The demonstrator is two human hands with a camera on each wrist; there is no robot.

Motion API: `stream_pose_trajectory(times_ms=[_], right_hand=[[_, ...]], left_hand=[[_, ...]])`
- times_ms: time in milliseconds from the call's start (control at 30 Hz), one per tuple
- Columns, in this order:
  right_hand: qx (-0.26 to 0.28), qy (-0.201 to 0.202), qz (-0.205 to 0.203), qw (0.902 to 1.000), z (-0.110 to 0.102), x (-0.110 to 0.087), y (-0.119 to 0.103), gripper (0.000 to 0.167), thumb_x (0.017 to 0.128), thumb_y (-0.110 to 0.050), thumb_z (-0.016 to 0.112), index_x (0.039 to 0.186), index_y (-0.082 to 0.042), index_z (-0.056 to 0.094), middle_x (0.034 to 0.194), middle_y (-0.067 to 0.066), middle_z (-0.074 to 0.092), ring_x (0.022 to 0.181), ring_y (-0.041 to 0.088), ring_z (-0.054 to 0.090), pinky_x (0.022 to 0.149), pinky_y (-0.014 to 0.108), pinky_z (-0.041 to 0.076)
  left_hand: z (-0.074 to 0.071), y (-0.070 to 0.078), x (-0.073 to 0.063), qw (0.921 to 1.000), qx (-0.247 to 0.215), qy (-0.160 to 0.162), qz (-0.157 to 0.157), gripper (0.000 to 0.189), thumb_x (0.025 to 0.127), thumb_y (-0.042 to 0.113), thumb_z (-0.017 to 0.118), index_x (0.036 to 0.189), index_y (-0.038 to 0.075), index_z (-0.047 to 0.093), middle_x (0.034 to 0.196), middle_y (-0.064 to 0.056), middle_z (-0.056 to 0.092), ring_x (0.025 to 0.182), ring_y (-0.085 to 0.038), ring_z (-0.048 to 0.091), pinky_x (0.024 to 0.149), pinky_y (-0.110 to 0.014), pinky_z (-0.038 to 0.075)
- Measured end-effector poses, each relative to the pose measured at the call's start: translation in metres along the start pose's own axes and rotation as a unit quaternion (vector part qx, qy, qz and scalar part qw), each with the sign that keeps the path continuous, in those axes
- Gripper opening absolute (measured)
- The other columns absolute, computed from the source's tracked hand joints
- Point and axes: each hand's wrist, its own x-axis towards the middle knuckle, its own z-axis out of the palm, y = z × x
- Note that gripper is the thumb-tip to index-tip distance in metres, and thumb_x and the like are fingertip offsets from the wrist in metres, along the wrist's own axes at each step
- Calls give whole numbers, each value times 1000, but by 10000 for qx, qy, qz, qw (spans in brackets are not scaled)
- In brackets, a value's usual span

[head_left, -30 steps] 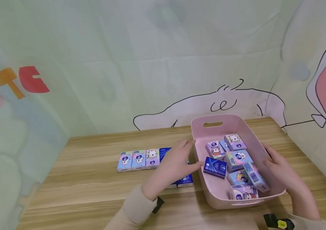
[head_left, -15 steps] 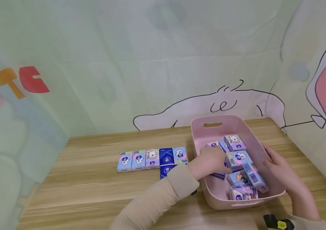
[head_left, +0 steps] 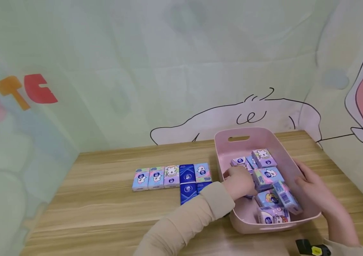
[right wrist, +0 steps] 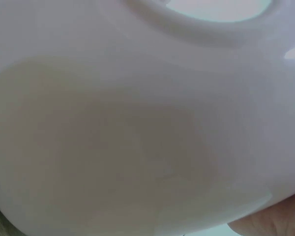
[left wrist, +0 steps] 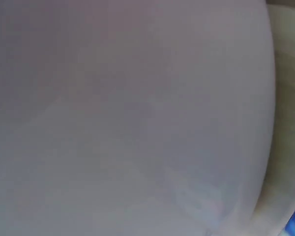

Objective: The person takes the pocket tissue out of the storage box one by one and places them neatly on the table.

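Observation:
A pink plastic basket (head_left: 237,149) stands at the right, holding several small tissue packs with pastel cartoon prints. My left hand (head_left: 240,182) reaches over its left wall, fingers curled down on a dark blue tissue pack (head_left: 249,196) that the hand mostly hides. My right hand (head_left: 312,188) grips the basket's right wall, thumb inside the rim. A row of pastel packs (head_left: 156,177) lies left of the basket, with a blue pack (head_left: 187,173) among them. More blue packs (head_left: 188,192) sit just below, partly behind my left sleeve. Both wrist views mostly show the basket's pale wall close up.
The wood-grain table (head_left: 104,206) runs up to a printed cloth backdrop (head_left: 130,89) at the rear and sides. Inside the basket, a patterned pack (head_left: 286,197) leans over others near the right wall.
My left hand has moved right from beside the basket's left rim, down into the basket onto the blue tissue pack. My right hand keeps its hold on the basket. The head view has shifted slightly.

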Motion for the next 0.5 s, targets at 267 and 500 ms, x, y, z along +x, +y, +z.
stream_pose_trajectory(times_ms=[267,500], right_hand=[[-141,-47,87,9999,-2,-1,0,55,101,-6,29,152,2,9,146,41,25,126,54,34,95,67,34],[-132,-51,43,9999,-1,0,-1,55,101,-5,28,152,2,10,146,40,25,126,53,34,96,67,34]], left_hand=[[5,4,2,9999,-44,-48,139,59,80,71,56,120,29,64,118,13,64,94,-10,60,78,-34,52],[5,3,4,9996,-204,-150,114,60,76,70,61,120,30,63,117,15,64,94,-9,61,77,-33,52]])
